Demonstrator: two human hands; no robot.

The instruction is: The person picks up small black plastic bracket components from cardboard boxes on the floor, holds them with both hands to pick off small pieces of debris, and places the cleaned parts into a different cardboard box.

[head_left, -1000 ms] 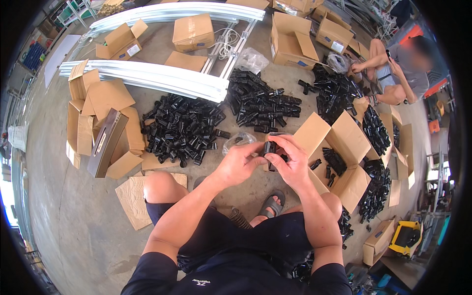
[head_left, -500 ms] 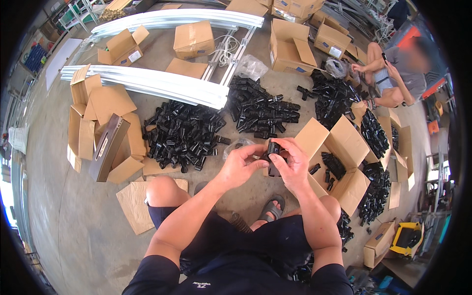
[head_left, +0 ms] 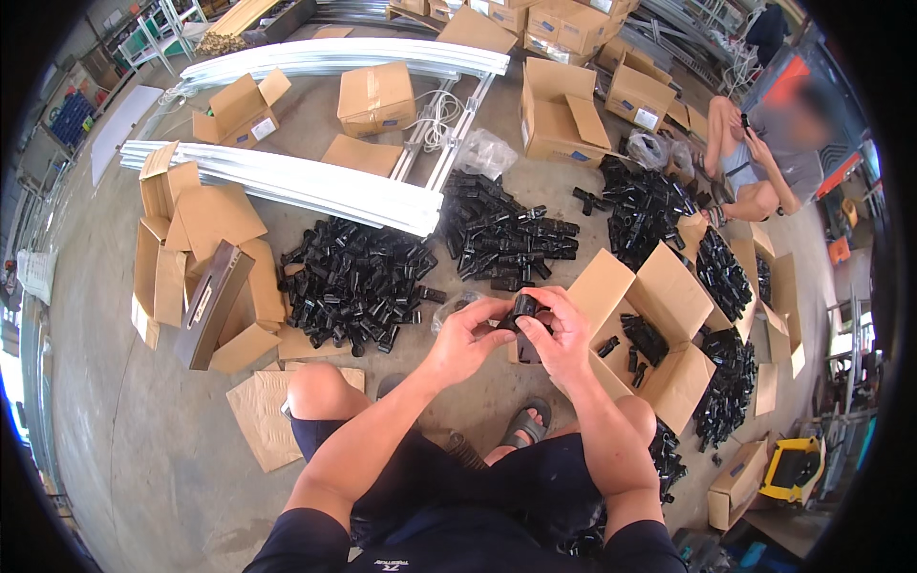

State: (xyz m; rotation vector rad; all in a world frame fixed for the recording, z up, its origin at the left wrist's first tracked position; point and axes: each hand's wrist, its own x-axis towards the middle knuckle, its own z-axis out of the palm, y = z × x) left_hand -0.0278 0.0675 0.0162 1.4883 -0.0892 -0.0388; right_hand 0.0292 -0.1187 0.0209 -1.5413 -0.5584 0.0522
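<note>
Both my hands are raised over the floor in front of my knees, with a black tubular pipe fitting (head_left: pixel 523 307) between them. My right hand (head_left: pixel 561 336) wraps the fitting from the right, its thumb lying along the front. From the left, my left hand (head_left: pixel 468 340) pinches the fitting's lower side with thumb and fingertips. Part of the piece is covered by my fingers. Ahead and to the left lies a heap of loose black fittings (head_left: pixel 358 277); a second pile (head_left: pixel 506 229) is just beyond my hands. An open cardboard box (head_left: pixel 673 286) with a few fittings inside stands at the right.
Long white metal profiles (head_left: pixel 287 181) lie across the floor beyond the heaps. Open cartons (head_left: pixel 205 215) and a dark brown bar (head_left: pixel 212 304) stand at the left. More fittings (head_left: pixel 731 382) are piled at the right. Another person (head_left: pixel 778 158) squats at the far right, holding a small dark object.
The fitting has tipped in my hands, its round end now turned more toward me. My hands have shifted slightly left, and the view has tilted up a little.
</note>
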